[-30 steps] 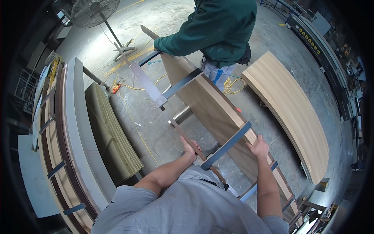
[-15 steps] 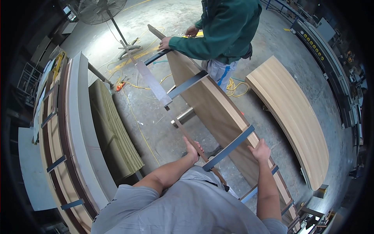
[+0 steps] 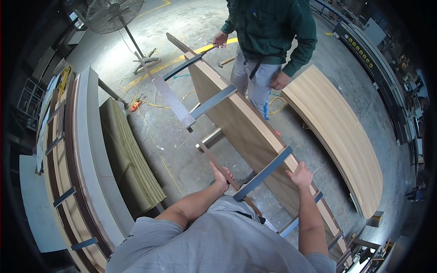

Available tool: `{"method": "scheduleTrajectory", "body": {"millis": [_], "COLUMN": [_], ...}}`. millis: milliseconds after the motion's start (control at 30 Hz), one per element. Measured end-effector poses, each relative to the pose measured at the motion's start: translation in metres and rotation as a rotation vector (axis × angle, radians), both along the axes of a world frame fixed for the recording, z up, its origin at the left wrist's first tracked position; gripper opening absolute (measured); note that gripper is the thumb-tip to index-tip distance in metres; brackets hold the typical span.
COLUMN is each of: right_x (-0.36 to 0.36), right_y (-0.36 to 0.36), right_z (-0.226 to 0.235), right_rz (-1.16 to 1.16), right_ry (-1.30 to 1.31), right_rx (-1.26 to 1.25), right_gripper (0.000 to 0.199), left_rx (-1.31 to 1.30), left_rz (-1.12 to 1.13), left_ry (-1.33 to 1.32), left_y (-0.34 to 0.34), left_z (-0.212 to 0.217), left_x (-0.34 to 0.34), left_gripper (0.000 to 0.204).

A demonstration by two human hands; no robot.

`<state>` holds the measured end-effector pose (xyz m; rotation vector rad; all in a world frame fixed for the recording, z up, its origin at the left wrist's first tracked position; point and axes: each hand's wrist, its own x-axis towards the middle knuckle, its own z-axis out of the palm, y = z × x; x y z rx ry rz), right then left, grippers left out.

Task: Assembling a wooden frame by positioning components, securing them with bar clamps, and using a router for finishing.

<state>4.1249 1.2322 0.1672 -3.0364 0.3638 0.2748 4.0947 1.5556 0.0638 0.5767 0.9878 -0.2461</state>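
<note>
A long wooden panel (image 3: 241, 132) runs from far left to near right, standing on edge. Dark metal crossbars (image 3: 265, 173) span from its top edge to a narrow wooden strip (image 3: 211, 157) on the left. My left hand (image 3: 221, 176) is closed round that strip, close to my waist. On the panel's top edge, my right hand (image 3: 300, 174) grips just nearer than one crossbar, thumb toward the inner side. Across the far end, a co-worker in a green jacket (image 3: 273, 32) holds a thin dark tool (image 3: 205, 52) against the farthest crossbar; its kind is unclear.
A curved wooden panel (image 3: 339, 132) sits at right. Stacked curved pieces (image 3: 86, 150) stand left, beside a greenish ribbed curved panel (image 3: 132, 159). A fan (image 3: 111, 13) stands far left; yellow cords (image 3: 159, 154) and a hammer (image 3: 226, 62) lie on the floor.
The co-worker has turned toward me; one hand has left the panel's far end and the other holds the dark tool there. My hands keep their grip; the view has shifted slightly.
</note>
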Motion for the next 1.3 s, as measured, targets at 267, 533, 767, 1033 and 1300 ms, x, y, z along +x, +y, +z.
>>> {"method": "scheduleTrajectory", "body": {"millis": [267, 533, 767, 1033, 1300], "right_x": [-0.0018, -0.0027, -0.0016, -0.0005, -0.0012], "right_y": [-0.0042, -0.0040, -0.0011, -0.0005, -0.0025], "right_z": [-0.0046, -0.0024, -0.0002, 0.0016, -0.0013], "right_rz": [0.040, 0.026, 0.006, 0.017, 0.013], "right_ry": [-0.078, -0.067, -0.059, -0.048, -0.006], "right_rx": [0.018, 0.028, 0.033, 0.026, 0.008], "right_gripper": [0.067, 0.067, 0.062, 0.064, 0.069], "left_rx": [-0.005, 0.005, -0.014, -0.016, -0.018], "left_rz": [-0.006, -0.010, -0.007, -0.006, 0.001], "left_ry": [-0.001, -0.008, -0.003, -0.009, 0.007], "left_y": [-0.0013, -0.0024, -0.0015, 0.0001, -0.0011], "left_z": [0.0023, 0.0012, 0.0036, 0.0029, 0.0040], "left_x": [0.0002, -0.0006, 0.0000, 0.0003, -0.0003], "left_gripper": [0.080, 0.080, 0.080, 0.079, 0.079]}}
